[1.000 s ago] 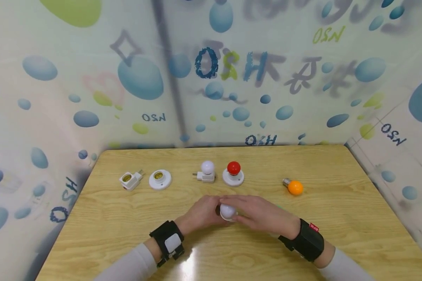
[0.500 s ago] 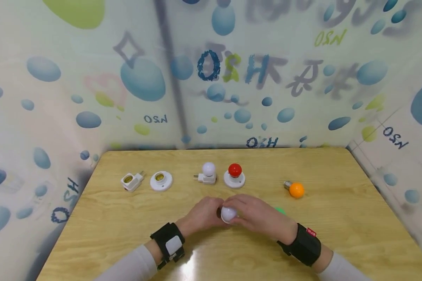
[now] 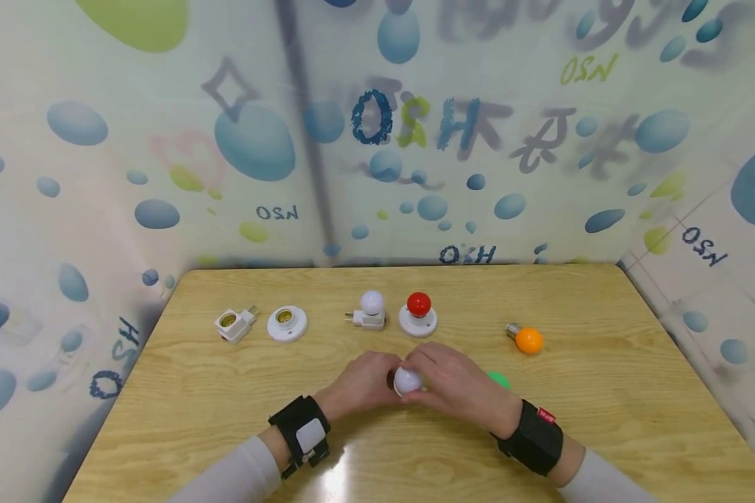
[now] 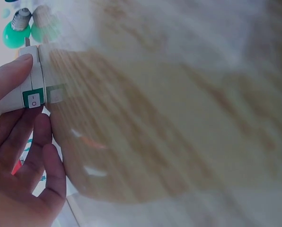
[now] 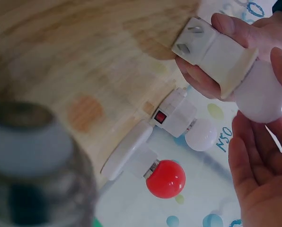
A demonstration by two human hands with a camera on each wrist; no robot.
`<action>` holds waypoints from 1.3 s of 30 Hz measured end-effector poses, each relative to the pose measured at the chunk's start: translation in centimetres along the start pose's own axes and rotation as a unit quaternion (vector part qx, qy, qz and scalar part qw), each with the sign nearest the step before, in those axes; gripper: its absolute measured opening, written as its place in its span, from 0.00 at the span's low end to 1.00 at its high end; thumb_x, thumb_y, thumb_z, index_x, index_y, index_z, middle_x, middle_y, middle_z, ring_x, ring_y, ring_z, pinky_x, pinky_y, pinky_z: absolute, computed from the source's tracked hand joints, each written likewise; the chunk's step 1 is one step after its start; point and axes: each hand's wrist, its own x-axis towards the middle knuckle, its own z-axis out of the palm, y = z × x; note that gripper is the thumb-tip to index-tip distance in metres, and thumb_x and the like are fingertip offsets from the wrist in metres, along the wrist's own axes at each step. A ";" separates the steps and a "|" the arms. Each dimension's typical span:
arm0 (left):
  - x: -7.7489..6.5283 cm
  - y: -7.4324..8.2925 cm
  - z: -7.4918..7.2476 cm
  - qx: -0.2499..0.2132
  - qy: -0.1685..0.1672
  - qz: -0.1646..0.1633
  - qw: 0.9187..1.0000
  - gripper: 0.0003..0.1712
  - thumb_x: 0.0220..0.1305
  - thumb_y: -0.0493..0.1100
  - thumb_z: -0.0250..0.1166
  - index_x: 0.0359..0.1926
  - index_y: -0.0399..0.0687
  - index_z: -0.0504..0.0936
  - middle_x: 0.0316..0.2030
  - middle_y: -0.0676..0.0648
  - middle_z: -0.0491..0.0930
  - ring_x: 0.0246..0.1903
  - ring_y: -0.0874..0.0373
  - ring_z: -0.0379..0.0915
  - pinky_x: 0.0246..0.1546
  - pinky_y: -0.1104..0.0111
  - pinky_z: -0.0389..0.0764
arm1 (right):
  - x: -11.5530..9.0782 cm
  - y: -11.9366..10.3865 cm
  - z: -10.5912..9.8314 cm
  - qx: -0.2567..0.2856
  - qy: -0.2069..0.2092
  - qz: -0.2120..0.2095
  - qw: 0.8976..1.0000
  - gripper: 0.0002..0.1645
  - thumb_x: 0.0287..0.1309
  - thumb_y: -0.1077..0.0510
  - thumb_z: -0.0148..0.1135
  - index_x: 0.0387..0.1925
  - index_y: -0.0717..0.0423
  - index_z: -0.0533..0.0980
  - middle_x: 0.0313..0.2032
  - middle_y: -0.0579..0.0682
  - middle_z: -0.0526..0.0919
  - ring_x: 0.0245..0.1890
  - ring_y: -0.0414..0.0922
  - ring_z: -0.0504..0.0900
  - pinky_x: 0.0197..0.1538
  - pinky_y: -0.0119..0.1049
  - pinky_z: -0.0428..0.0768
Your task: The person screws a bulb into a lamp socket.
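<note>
My left hand grips a white plug-in lamp socket, with the thumb on one side and the fingers beneath. A switch on the socket shows in the left wrist view, and its flat prongs face the camera in the right wrist view. The white bulb sits in the socket's mouth. My right hand holds this bulb, the thumb on one side and the fingertips on the other. The bulb's screw base is hidden inside the socket.
Behind my hands stand a white bulb in a plug socket and a red bulb on a round base. An empty plug socket and round base lie left. An orange bulb and a partly hidden green bulb lie right.
My right hand and wrist have turned and shifted slightly left around the white bulb, uncovering more of the green bulb. The left hand keeps its hold with little movement.
</note>
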 end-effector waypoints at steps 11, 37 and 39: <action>0.0 0.3 0.0 0.001 0.000 0.000 1.000 0.22 0.47 0.57 0.74 0.40 0.53 0.83 0.30 0.61 0.79 0.29 0.68 0.72 0.32 0.73 0.74 | -0.3 -0.3 -0.6 0.061 -0.057 0.075 0.994 0.40 0.51 0.32 0.62 0.60 0.50 0.71 0.56 0.42 0.74 0.55 0.37 0.71 0.56 0.36 0.73; 0.0 0.6 0.1 0.035 0.018 -0.023 0.999 0.22 0.43 0.61 0.74 0.34 0.54 0.80 0.25 0.61 0.76 0.26 0.67 0.71 0.25 0.74 0.73 | -0.7 -0.6 -0.4 0.035 -0.032 0.034 0.998 0.29 0.54 0.46 0.67 0.56 0.52 0.76 0.51 0.43 0.81 0.47 0.39 0.78 0.51 0.38 0.77; 0.0 0.6 0.1 0.036 0.019 -0.021 0.999 0.22 0.43 0.61 0.74 0.34 0.55 0.81 0.25 0.62 0.76 0.26 0.68 0.71 0.25 0.74 0.73 | -0.7 -0.7 -0.2 0.016 -0.019 0.036 0.999 0.29 0.53 0.44 0.67 0.55 0.52 0.77 0.49 0.43 0.81 0.46 0.38 0.78 0.50 0.37 0.77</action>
